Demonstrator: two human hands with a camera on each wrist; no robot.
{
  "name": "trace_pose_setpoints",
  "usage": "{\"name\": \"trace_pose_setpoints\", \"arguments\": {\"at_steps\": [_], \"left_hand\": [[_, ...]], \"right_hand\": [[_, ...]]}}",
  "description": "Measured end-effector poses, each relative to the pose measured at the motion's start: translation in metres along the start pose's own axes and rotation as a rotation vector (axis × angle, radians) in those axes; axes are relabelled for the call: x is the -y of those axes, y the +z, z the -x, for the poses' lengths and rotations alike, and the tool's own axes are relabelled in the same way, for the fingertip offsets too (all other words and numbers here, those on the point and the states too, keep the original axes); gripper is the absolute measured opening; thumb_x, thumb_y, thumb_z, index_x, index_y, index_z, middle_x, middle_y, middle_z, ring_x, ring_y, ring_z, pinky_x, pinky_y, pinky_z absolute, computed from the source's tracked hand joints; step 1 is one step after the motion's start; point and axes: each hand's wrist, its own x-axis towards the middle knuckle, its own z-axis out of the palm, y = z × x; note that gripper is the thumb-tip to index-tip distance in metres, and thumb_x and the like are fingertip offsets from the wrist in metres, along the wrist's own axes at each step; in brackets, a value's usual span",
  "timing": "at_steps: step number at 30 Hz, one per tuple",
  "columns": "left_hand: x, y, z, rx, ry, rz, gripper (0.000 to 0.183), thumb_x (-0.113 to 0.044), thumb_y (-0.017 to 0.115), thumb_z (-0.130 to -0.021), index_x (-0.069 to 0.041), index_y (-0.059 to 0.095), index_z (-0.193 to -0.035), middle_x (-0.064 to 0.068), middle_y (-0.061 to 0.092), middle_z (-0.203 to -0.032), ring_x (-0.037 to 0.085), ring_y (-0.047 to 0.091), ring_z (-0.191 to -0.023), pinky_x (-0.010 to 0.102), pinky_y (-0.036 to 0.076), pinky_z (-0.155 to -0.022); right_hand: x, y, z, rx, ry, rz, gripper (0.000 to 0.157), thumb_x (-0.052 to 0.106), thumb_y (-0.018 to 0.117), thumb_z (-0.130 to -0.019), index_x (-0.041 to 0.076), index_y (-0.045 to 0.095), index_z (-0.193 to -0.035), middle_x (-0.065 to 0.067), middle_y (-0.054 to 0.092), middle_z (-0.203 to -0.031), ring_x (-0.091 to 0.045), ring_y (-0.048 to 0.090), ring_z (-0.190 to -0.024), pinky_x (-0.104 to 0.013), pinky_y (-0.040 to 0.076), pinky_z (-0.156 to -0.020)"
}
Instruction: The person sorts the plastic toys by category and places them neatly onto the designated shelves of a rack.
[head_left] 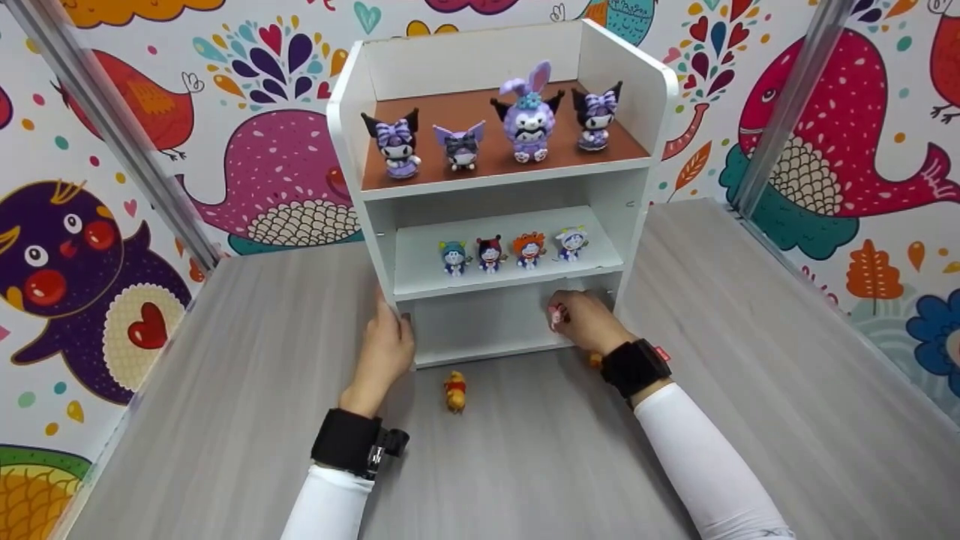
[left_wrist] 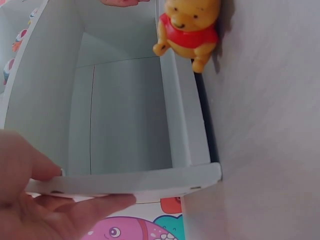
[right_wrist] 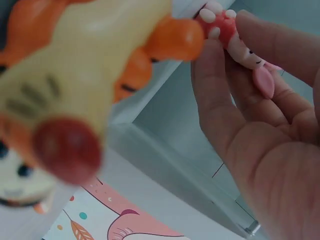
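My left hand [head_left: 385,346] grips the left side panel [left_wrist: 145,184] of a small white shelf unit [head_left: 664,82], thumb on the inner face and fingers on the outer one. At the right end of the lowest compartment, my right hand [head_left: 592,319] pinches a small pink piglet figurine [right_wrist: 244,51] between thumb and fingers. A yellow bear figurine [head_left: 454,393] in a red shirt is on the table in front of the unit. Close to my right wrist is an orange tiger figurine [right_wrist: 85,75], mostly hidden by that hand in the head view.
On the top brown shelf [head_left: 442,112] stand several purple-and-black figurines [head_left: 529,127]. Small figurines with coloured hats [head_left: 490,255] line the middle shelf [head_left: 420,274]. Grey tabletop [head_left: 262,390] surrounds the unit, and patterned walls [head_left: 285,172] rise behind and beside it.
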Motion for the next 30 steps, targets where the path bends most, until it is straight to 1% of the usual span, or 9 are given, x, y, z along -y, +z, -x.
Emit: {"name": "trace_pose_setpoints", "arguments": {"at_steps": [5, 8, 12, 16, 21, 23, 26, 28, 30], "left_hand": [[0.001, 0.001, 0.0, -0.002, 0.007, -0.003, 0.066, 0.005, 0.045, -0.098, 0.007, 0.011, -0.155, 0.041, 0.046, -0.141, 0.052, 0.055, -0.124, 0.06, 0.048, -0.101], [0.0, 0.001, 0.0, -0.004, 0.013, -0.008, 0.067, 0.005, 0.045, -0.098, 0.007, 0.011, -0.155, 0.042, 0.047, -0.14, 0.052, 0.057, -0.121, 0.06, 0.049, -0.099], [0.001, 0.001, 0.0, -0.014, 0.031, -0.014, 0.065, 0.005, 0.046, -0.097, 0.01, 0.013, -0.153, 0.043, 0.049, -0.136, 0.053, 0.058, -0.119, 0.06, 0.05, -0.097], [0.002, 0.001, 0.0, -0.032, 0.05, -0.024, 0.063, 0.007, 0.047, -0.096, 0.014, 0.017, -0.151, 0.044, 0.052, -0.132, 0.053, 0.06, -0.116, 0.059, 0.052, -0.093], [0.003, 0.0, 0.0, -0.039, 0.052, -0.037, 0.06, 0.006, 0.047, -0.096, 0.015, 0.019, -0.149, 0.045, 0.054, -0.128, 0.052, 0.062, -0.112, 0.059, 0.053, -0.091], [0.003, 0.0, 0.0, -0.034, 0.049, -0.031, 0.061, 0.006, 0.047, -0.096, 0.015, 0.019, -0.15, 0.044, 0.053, -0.13, 0.052, 0.061, -0.114, 0.059, 0.052, -0.093], [0.002, 0.0, 0.0, -0.029, 0.045, -0.018, 0.063, 0.007, 0.047, -0.096, 0.015, 0.017, -0.151, 0.044, 0.05, -0.136, 0.052, 0.058, -0.119, 0.059, 0.05, -0.097], [0.001, -0.001, 0.0, -0.018, 0.03, -0.012, 0.064, 0.006, 0.046, -0.096, 0.014, 0.015, -0.152, 0.043, 0.048, -0.138, 0.052, 0.057, -0.122, 0.058, 0.049, -0.1], [0.001, -0.001, 0.001, -0.012, 0.024, -0.01, 0.064, 0.006, 0.046, -0.096, 0.014, 0.015, -0.152, 0.043, 0.047, -0.139, 0.052, 0.056, -0.123, 0.058, 0.049, -0.1]], "right_hand": [[0.001, 0.0, 0.001, 0.032, 0.005, 0.032, 0.018, -0.006, 0.071, -0.081, 0.001, 0.065, -0.096, -0.008, 0.064, -0.082, -0.02, 0.056, -0.076, -0.036, 0.048, -0.07], [0.004, -0.004, 0.002, 0.049, 0.021, 0.069, 0.035, -0.006, 0.071, -0.079, -0.003, 0.064, -0.113, -0.012, 0.066, -0.088, -0.024, 0.058, -0.08, -0.039, 0.051, -0.073], [0.018, -0.015, 0.006, 0.076, 0.071, 0.118, 0.065, -0.003, 0.074, -0.078, -0.004, 0.05, -0.139, -0.019, 0.069, -0.098, -0.031, 0.063, -0.09, -0.046, 0.054, -0.08], [0.036, -0.032, 0.016, 0.095, 0.084, 0.167, 0.073, 0.003, 0.077, -0.082, -0.006, 0.041, -0.145, -0.025, 0.069, -0.108, -0.04, 0.067, -0.101, -0.052, 0.055, -0.089], [0.057, -0.053, 0.032, 0.098, 0.088, 0.261, 0.07, 0.008, 0.079, -0.082, -0.013, 0.044, -0.138, -0.031, 0.067, -0.111, -0.045, 0.068, -0.1, -0.052, 0.057, -0.085], [0.061, -0.059, 0.037, 0.095, 0.092, 0.291, 0.059, 0.008, 0.08, -0.081, -0.014, 0.052, -0.128, -0.031, 0.068, -0.105, -0.043, 0.069, -0.094, -0.051, 0.058, -0.081], [0.062, -0.064, 0.04, 0.082, 0.087, 0.313, 0.031, 0.005, 0.079, -0.077, -0.01, 0.063, -0.099, -0.023, 0.069, -0.087, -0.034, 0.068, -0.076, -0.046, 0.056, -0.067], [0.059, -0.064, 0.04, 0.083, 0.09, 0.332, 0.017, 0.002, 0.078, -0.074, -0.006, 0.065, -0.082, -0.018, 0.069, -0.077, -0.028, 0.064, -0.065, -0.043, 0.053, -0.059], [0.054, -0.059, 0.038, 0.102, 0.099, 0.362, 0.01, -0.001, 0.075, -0.072, -0.003, 0.065, -0.076, -0.017, 0.068, -0.075, -0.026, 0.06, -0.062, -0.043, 0.052, -0.057]]}}
